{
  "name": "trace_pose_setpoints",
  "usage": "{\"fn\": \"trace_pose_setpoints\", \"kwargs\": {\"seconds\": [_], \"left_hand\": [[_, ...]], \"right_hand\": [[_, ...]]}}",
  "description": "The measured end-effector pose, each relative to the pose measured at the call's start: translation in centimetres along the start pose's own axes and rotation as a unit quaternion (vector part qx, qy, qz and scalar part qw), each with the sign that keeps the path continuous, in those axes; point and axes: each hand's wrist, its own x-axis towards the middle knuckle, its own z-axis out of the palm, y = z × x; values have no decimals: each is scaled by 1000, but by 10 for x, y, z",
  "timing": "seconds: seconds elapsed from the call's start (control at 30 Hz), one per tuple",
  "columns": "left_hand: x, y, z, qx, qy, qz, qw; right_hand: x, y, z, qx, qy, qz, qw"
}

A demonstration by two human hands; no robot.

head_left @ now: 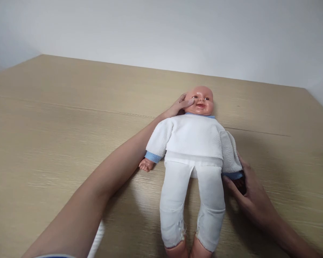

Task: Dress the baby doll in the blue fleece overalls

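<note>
Doll's feet cut off by the lower frame edge. Doll's left hand (240,184) in shadow, largely covered by cuff and thumb. Fingers of the wearer's left hand (179,106) partly hidden behind the doll's head; hand half curled, thumb on the cheek, firmness of hold cannot be told. Right hand (251,190) closed around the doll's left sleeve end, thumb at the inner edge of the cuff, some fingers out of sight. Pale strip (97,239) below the left forearm: unidentified.

Doll (195,138) lies face up on the tabletop (56,150), between the forearms, head farthest from the wearer. Bald, glossy head; white fleece top, blue collar and cuffs; white trousers, loose threads near the inner hems.

Surroundings: wood-grain tabletop with a seam (70,107) passing behind the doll; plain pale wall (161,32) beyond. Left forearm blocks part of the tabletop; shadow falls right of the doll.
</note>
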Motion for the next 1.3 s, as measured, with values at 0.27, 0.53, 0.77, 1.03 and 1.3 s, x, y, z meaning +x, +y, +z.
{"fn": "trace_pose_setpoints", "kwargs": {"seconds": [0.27, 0.53, 0.77, 1.03, 1.3], "left_hand": [[-2, 4, 3, 17, -15, 4, 1000], [-1, 0, 1, 4, -3, 1, 1000], [1, -5, -5, 0, 13, -4, 1000], [4, -7, -7, 4, 4, 5, 1000], [-22, 1, -30, 33, 108, 20, 993]], "right_hand": [[0, 0, -1, -9, 0, -7, 1000], [0, -1, -2, -3, -10, -2, 1000], [0, 0, -2, -4, -10, -9, 1000], [5, -2, -2, -16, 9, -32, 999], [9, 11, 5, -9, 47, -83, 995]]}}
